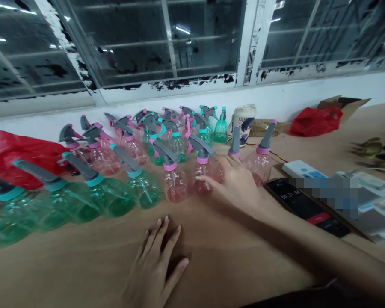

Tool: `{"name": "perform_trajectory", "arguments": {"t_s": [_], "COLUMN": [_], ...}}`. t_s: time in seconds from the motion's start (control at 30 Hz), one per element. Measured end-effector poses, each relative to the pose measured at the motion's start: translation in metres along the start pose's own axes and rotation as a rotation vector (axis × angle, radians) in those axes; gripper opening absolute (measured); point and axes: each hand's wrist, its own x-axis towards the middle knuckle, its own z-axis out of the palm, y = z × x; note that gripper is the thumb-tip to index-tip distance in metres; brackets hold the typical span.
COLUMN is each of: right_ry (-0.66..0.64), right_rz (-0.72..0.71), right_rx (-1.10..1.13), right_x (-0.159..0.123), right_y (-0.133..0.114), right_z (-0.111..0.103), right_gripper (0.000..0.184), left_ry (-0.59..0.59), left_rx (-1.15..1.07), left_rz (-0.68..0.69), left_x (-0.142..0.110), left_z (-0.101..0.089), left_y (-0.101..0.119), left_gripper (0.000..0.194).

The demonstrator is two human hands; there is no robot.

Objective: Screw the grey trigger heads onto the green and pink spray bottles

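Left hand (157, 265) lies flat and empty on the table (83, 265), right hand (234, 184) cups a pink spray bottle (207, 173) loosely, so one nudge could probably topple its packed neighbours.

The dark phone (306, 205) lying on the desk just right of the right hand (235, 184) shows a white timer reading that looks like 00:21:04, above a red button. The white cup (244, 122) beyond that hand carries dark lettering, seemingly starting with "JA", too small to read further. Other labels are blurred.
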Motion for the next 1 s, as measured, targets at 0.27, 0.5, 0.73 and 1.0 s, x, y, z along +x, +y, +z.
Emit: {"name": "perform_trajectory", "arguments": {"t_s": [0.27,0.5,0.73,1.0], "right_ry": [0.043,-0.075,-0.223,-0.254], "right_rz": [0.206,0.291,0.315,0.252], "right_rx": [-0.040,-0.250,-0.309,-0.219], "right_x": [-0.022,-0.004,0.003,-0.029], "right_y": [0.036,0.042,0.038,0.030], "right_z": [-0.044,-0.025,-0.021,-0.051], "right_gripper": [0.033,0.059,0.054,0.057], "left_ry": [0.014,0.050,0.021,0.000], "left_rx": [-0.046,-0.013,0.005,-0.138], "left_rz": [0.049,0.105,0.112,0.030], "left_x": [0.011,0.026,0.033,0.043], "left_z": [0.001,0.001,-0.003,-0.007], "left_y": [0.003,0.022,0.036,0.054], "left_gripper": [0.050,0.053,0.055,0.059]}}
